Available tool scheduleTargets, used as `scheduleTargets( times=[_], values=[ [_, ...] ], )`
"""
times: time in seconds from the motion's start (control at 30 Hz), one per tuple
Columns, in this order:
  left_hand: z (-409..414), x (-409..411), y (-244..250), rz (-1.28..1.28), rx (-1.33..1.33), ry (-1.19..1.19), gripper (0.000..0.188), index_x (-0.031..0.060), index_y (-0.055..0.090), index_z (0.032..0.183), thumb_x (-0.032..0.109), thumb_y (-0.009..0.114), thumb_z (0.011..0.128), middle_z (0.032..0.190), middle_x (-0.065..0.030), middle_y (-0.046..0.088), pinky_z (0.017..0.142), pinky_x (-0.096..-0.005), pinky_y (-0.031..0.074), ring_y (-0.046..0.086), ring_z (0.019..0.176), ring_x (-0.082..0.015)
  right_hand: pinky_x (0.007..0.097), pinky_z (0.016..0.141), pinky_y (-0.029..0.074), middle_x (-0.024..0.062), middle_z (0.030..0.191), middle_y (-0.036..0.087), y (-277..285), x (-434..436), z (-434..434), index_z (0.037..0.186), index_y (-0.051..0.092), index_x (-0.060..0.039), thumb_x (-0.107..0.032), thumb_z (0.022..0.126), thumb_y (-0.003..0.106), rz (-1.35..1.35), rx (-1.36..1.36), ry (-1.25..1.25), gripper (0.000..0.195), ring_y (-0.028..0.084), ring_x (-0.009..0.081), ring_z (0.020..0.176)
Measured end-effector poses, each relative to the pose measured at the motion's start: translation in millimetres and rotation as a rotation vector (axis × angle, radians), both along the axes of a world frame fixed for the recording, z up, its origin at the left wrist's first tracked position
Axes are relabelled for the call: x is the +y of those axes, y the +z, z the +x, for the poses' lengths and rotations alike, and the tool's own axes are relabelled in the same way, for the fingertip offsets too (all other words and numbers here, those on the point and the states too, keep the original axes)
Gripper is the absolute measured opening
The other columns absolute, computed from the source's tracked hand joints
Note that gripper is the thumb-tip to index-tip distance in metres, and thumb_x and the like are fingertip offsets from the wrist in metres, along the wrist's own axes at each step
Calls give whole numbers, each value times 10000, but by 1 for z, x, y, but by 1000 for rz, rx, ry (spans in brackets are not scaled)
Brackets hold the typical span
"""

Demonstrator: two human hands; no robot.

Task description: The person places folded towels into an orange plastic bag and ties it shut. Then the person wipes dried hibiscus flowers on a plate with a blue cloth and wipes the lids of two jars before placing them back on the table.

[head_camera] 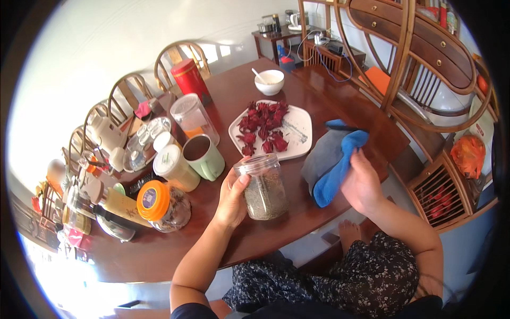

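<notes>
Near the table's front edge, my left hand (234, 196) grips a clear jar (266, 191) holding dried greenish plant matter. The jar leans slightly, and its top seems to have a clear cover or bare rim; I cannot tell which. To its right, my right hand (361, 181) pinches a blue and grey cloth (332, 159), which hangs at the table's right side. Behind the jar, dark red roselle calyces (263, 123) lie on a white angular plate (299, 119), mostly on its left part. Farther back stands a white bowl (269, 83) with a spoon handle sticking out.
Left of the jar stand a green mug (204, 157), a lidded container (175, 167), an orange-lidded jar (163, 205) and a tall clear canister (194, 119). A red tin (191, 79) stands behind. Wooden chairs line the far side; a wooden shelf unit (406, 52) rises at right.
</notes>
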State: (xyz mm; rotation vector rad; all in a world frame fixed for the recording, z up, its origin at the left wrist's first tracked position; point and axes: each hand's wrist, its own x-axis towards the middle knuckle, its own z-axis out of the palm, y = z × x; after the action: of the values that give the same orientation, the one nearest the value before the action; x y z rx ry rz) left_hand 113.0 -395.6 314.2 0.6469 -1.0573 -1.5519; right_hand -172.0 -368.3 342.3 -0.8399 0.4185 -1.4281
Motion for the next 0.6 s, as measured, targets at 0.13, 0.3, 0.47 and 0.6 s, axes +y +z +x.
scheduleTargets(
  times=[0.13,0.3,0.47,0.6],
  values=[
    [6,10,3,218,176,-113,652,-30,478,1404,488,539,1012,1325,-156,604,1033,-429,497,612,1181,-261,364,1000,434,13,1260,526,2,17,18,1404,415,-100,-267,1104,407,-15,56,-27,344,534,144,1109],
    [-9,13,2,204,101,-76,725,-23,486,1412,588,414,1026,1317,-159,626,1054,-403,491,623,1186,-256,381,1002,412,143,1342,463,-12,34,27,1336,523,-50,-197,1019,571,-453,740,-21,352,500,248,1154],
    [-21,31,12,266,90,-80,702,38,464,1449,598,344,1043,1388,-151,576,1080,-425,470,585,1240,-268,550,1170,247,385,1602,69,-17,29,58,1528,450,-174,-165,863,741,-989,1178,-167,726,149,580,1470],
    [-28,39,1,112,-3,-73,726,77,282,1532,548,473,1014,1457,-136,469,1111,-407,406,489,1312,-240,594,1143,270,447,1563,32,-20,22,66,1529,440,-153,-240,850,736,-986,1246,-252,746,172,649,1422]
  ],
)
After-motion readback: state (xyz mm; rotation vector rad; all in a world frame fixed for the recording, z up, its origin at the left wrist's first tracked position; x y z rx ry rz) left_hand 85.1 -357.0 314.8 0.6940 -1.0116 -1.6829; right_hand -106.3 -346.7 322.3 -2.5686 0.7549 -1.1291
